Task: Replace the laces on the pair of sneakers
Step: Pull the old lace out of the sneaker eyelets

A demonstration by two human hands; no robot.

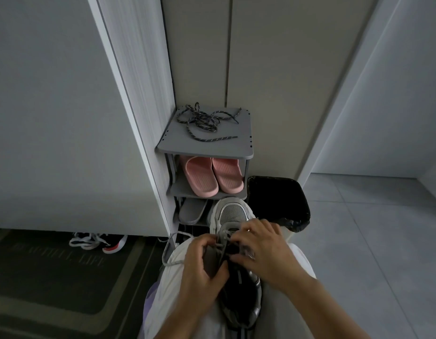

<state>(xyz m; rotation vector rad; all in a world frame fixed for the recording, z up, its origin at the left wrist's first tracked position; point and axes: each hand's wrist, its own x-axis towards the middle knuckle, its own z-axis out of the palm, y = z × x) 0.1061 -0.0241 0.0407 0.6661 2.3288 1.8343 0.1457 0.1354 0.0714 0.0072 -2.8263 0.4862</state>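
A grey and white sneaker (pixel 233 212) lies on my lap with its toe pointing away from me. My left hand (pixel 200 267) grips the sneaker's tongue and left side. My right hand (pixel 258 248) pinches the grey lace (pixel 174 250) at the eyelets, and the lace's loose end trails off to the left over my white trousers. A dark speckled pair of laces (pixel 204 121) lies tangled on top of the grey shoe rack (pixel 236 149). The second sneaker of the pair I cannot pick out.
Pink slippers (pixel 213 176) sit on the rack's middle shelf, a grey slipper (pixel 191 211) below. A bin with a black bag (pixel 278 199) stands right of the rack. A dark laced shoe (pixel 99 242) lies on the doormat (pixel 53 285) at left. Tiled floor spreads right.
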